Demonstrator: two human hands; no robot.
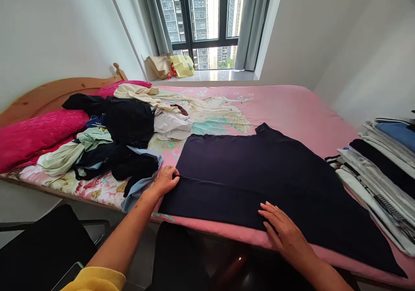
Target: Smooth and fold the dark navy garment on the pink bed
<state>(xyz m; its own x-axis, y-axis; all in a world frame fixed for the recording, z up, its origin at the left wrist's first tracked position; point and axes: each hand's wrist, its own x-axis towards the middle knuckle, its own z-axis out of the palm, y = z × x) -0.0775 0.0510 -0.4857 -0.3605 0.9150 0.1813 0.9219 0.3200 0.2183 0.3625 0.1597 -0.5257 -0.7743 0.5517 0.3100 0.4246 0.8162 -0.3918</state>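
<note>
A dark navy T-shirt [227,161] lies spread on the bed, its collar at the far side and a sleeve reaching toward the lower right. Along its near side a strip is folded over, making a straight crease. My left hand [166,180] is at the left hem, fingers closed on the cloth at the end of that crease. On the near edge of the shirt rests my right hand [280,226], palm down with fingers stretched out. What is under its palm is hidden.
Loose clothes [129,122] are heaped at the left beside a pink pillow [42,131]. Folded clothes [385,174] stand stacked at the right. A black chair [48,247] is at the lower left; paper bags [182,66] sit on the windowsill [220,75].
</note>
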